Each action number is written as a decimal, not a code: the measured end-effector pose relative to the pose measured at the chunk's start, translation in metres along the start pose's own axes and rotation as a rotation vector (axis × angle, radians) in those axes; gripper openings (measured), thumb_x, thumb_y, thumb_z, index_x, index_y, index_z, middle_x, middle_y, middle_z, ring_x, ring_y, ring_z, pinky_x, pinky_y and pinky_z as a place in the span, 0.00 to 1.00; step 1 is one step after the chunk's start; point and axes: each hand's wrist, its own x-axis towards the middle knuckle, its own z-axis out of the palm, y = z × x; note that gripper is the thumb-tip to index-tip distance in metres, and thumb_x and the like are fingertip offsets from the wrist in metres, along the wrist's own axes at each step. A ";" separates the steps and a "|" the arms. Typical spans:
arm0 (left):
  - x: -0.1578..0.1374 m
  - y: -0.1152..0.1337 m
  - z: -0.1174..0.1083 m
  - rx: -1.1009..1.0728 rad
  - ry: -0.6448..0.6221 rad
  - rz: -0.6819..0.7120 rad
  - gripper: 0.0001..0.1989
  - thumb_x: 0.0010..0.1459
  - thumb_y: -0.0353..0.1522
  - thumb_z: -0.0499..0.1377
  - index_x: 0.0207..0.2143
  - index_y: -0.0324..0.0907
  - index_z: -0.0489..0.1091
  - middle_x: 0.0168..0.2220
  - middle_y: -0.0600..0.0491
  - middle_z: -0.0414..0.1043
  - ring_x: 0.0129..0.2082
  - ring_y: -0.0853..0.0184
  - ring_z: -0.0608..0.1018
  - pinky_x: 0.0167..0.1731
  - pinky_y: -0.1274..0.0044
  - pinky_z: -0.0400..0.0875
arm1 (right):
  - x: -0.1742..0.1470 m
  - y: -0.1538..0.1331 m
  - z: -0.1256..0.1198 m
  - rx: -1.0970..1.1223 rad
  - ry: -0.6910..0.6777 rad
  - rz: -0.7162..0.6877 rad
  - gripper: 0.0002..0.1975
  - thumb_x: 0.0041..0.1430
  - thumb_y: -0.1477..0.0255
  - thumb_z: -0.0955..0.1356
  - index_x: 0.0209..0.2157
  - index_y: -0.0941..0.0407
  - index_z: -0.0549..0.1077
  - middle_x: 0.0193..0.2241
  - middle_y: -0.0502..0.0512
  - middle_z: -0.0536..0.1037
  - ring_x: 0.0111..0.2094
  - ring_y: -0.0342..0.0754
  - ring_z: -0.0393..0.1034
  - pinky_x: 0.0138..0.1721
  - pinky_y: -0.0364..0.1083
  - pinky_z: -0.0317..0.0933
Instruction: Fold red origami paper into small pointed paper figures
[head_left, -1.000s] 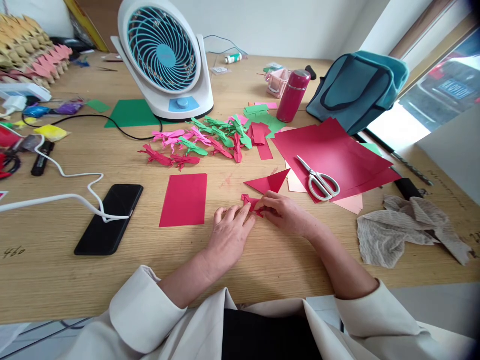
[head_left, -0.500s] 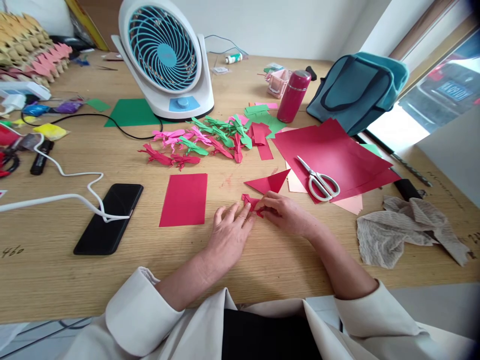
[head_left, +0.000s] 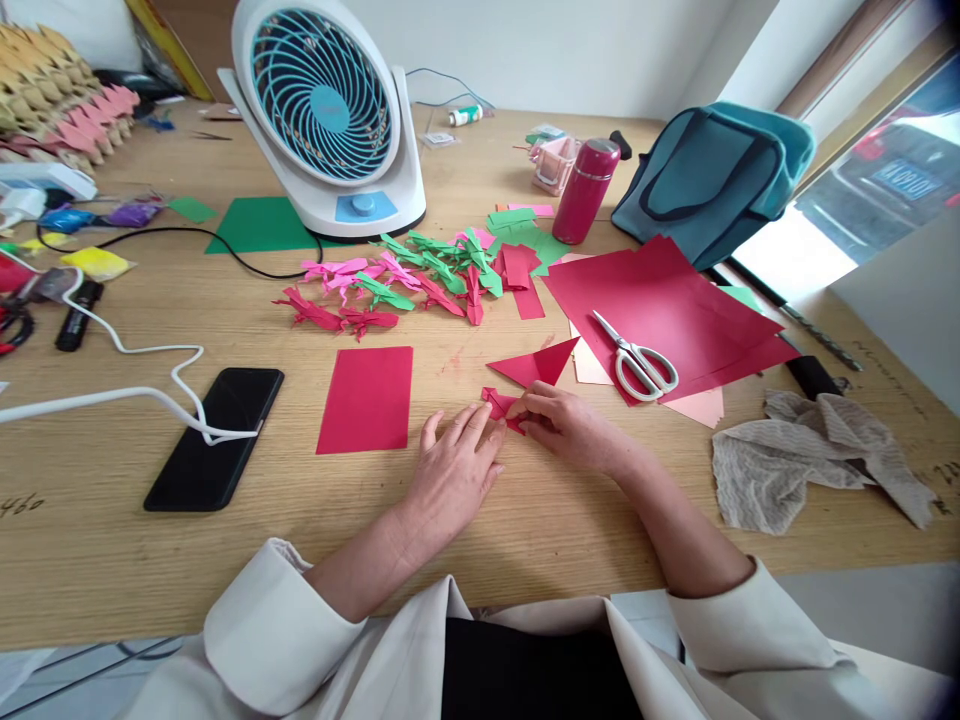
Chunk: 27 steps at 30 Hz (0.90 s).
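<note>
Folding inward of worktop's front edge (head_left: 97, 634): red paper (head_left: 497, 401) pinched by right hand (head_left: 561, 422), steadied by open left hand (head_left: 452, 466); firm creasing advised.

Handwritten "460" (head_left: 21, 506) on tbl (head_left: 112, 572), L side; car plate (head_left: 906, 179) no. unclear.

Bright daylight enters by the clear glass window (head_left: 892, 170) at right, glaring white low down. Soft shadow lies on the light-brown wooden desk (head_left: 90, 560) between the bare hands (head_left: 454, 470); the right corners are dark and blurred.
</note>
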 end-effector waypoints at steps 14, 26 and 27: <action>0.004 -0.007 0.000 -0.069 0.054 0.004 0.20 0.63 0.33 0.56 0.56 0.39 0.66 0.60 0.43 0.67 0.58 0.57 0.69 0.58 0.56 0.54 | 0.000 -0.004 -0.001 -0.034 -0.008 0.003 0.10 0.62 0.80 0.63 0.41 0.56 0.73 0.36 0.55 0.70 0.36 0.46 0.67 0.39 0.44 0.61; 0.007 -0.015 0.006 -0.144 0.164 -0.021 0.16 0.63 0.31 0.54 0.53 0.38 0.69 0.56 0.44 0.71 0.53 0.60 0.73 0.53 0.64 0.59 | 0.004 -0.005 0.019 -0.070 0.220 0.166 0.16 0.58 0.71 0.71 0.47 0.56 0.69 0.41 0.57 0.65 0.40 0.50 0.67 0.46 0.52 0.66; 0.007 -0.015 0.006 -0.134 0.161 -0.017 0.17 0.63 0.31 0.54 0.53 0.38 0.69 0.57 0.44 0.71 0.54 0.60 0.73 0.53 0.64 0.59 | 0.004 -0.005 0.019 -0.072 0.221 0.175 0.14 0.57 0.71 0.70 0.46 0.56 0.70 0.41 0.57 0.65 0.40 0.50 0.67 0.47 0.52 0.66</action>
